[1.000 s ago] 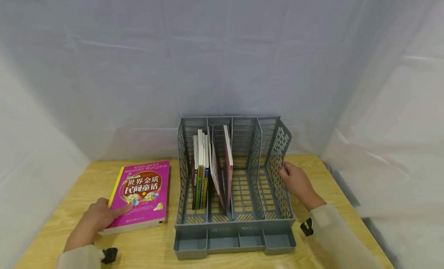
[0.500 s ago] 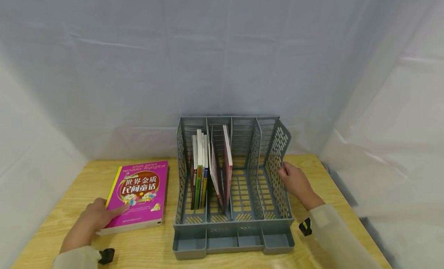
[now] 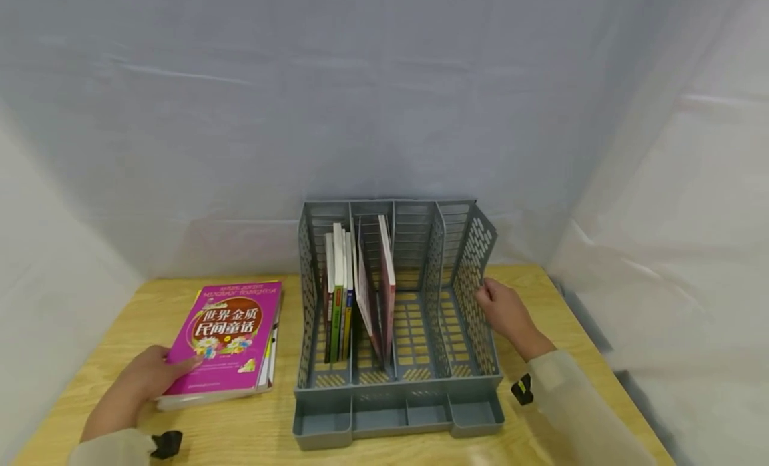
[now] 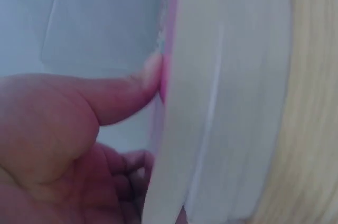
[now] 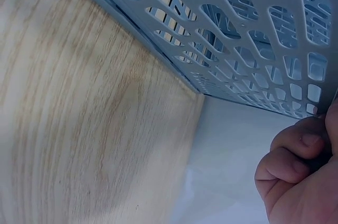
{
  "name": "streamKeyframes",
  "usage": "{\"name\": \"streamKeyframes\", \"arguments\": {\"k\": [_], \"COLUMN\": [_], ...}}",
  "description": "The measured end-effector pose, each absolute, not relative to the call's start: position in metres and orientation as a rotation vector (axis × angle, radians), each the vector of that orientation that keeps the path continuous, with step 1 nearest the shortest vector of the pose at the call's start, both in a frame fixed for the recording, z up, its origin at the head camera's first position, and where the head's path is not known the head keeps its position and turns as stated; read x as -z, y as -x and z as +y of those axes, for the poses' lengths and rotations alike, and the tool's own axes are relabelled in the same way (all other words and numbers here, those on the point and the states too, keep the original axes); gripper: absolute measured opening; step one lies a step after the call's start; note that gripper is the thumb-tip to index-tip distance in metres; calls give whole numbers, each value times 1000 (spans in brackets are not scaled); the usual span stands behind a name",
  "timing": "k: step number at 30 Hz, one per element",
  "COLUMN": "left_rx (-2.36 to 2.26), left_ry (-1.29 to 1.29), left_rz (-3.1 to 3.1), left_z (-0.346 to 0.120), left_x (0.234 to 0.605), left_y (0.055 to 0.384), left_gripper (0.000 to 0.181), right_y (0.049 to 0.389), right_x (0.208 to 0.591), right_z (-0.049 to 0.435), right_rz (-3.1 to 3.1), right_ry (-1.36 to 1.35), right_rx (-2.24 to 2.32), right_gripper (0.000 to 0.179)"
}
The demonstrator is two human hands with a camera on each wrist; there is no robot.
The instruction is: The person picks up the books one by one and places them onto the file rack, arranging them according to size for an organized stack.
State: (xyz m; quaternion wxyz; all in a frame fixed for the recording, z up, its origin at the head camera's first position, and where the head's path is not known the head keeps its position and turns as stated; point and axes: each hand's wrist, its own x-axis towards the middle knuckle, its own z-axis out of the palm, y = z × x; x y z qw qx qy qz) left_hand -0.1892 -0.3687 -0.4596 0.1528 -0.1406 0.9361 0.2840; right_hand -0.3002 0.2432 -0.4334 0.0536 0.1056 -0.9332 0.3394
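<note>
A pink paperback book (image 3: 231,346) with white Chinese lettering lies on top of another book (image 3: 272,359) at the left of the table. My left hand (image 3: 147,372) pinches its left side, thumb on the cover and fingers curled below; the left wrist view shows the thumb (image 4: 127,94) against the cover and two thick page blocks side by side. A grey desktop file rack (image 3: 396,388) stands in the middle, holding several thin upright books (image 3: 339,319) in its left two compartments. My right hand (image 3: 507,312) grips the edge of its right side panel (image 5: 253,39), fingers curled.
The rack's front has a row of shallow trays (image 3: 324,422). Its right two compartments hold no books. Wood-grain table (image 3: 228,432) shows around the rack, and pale sheeting (image 3: 384,105) hangs behind and at both sides.
The pink book has shifted left and lifted off the book beneath, whose right edge now shows. My left hand moved with it. My right hand keeps its hold on the rack.
</note>
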Motion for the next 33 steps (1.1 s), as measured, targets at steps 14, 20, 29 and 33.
{"name": "streamKeyframes", "arguments": {"k": [14,20,29,33], "left_rx": [-1121,-1528,-837,-691], "left_ry": [633,507,163,92], "left_rz": [3090,3228,2983,3001], "left_z": [-324,-300,-294,-283], "left_x": [404,417,442,437], "left_y": [178,181,195,197], "left_gripper": [61,44,67,65], "right_y": [305,305,302,302], "right_x": [437,437,435,437], "right_z": [235,239,240,241], "right_rz": [-2867,-2869,-2886,-2889], "right_ry": [-325,-308,-303,-286], "right_rx": [-1051,-1067,-1062,-1056], "right_gripper": [30,30,28,27]}}
